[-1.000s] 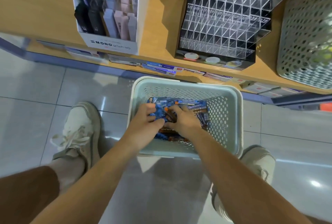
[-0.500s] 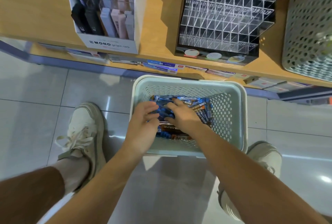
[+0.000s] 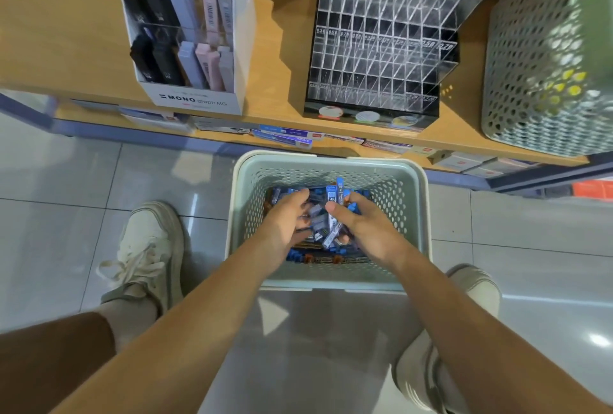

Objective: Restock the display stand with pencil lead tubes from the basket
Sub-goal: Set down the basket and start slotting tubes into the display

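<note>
A pale green perforated basket (image 3: 413, 214) stands on the floor between my feet, holding a heap of blue and brown pencil lead tubes (image 3: 326, 257). Both my hands are down inside it. My right hand (image 3: 361, 224) grips a bunch of blue tubes, one of them (image 3: 331, 194) sticking up above my thumb. My left hand (image 3: 285, 224) has its fingers curled round tubes next to the right hand. The clear acrylic display stand (image 3: 381, 42) with its many slots sits on the wooden shelf above, and the slots look bare.
A white MONO graph MG box (image 3: 195, 48) of mechanical pencils stands left of the stand. Another perforated basket (image 3: 547, 58) sits on the wooden shelf (image 3: 66, 25) at the right. Flat packs lie on a lower shelf edge. My shoes (image 3: 149, 247) flank the floor basket on grey tiles.
My hands have gathered the tubes together and lifted slightly; a blue tube now stands upright in my right hand. The camera has tilted a little toward the shelf.
</note>
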